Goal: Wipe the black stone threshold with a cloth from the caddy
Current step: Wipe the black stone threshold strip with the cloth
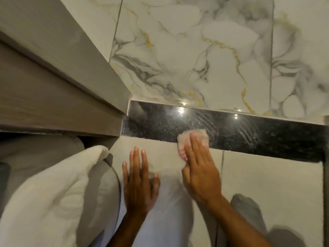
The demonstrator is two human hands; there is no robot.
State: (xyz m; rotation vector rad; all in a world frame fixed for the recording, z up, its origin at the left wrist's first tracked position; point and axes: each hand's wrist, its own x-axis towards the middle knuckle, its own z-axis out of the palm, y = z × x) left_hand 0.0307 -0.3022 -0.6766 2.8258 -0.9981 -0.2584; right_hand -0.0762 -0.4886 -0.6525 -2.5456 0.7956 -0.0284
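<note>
The black stone threshold (249, 132) runs as a glossy dark strip across the floor, from the door frame at left to the right edge, with streaky wet marks on its right half. My right hand (199, 168) presses a pale folded cloth (197, 135) flat against the threshold's near edge, fingers laid over it. My left hand (139, 180) rests flat on the beige floor tile just before the threshold, fingers spread, holding nothing. No caddy is in view.
A grey door frame (62, 90) fills the upper left. White bedding or a pillow (48, 193) lies at lower left beside my left arm. Marble-patterned tile (204, 59) lies beyond the threshold, plain beige tile (267, 184) on my side.
</note>
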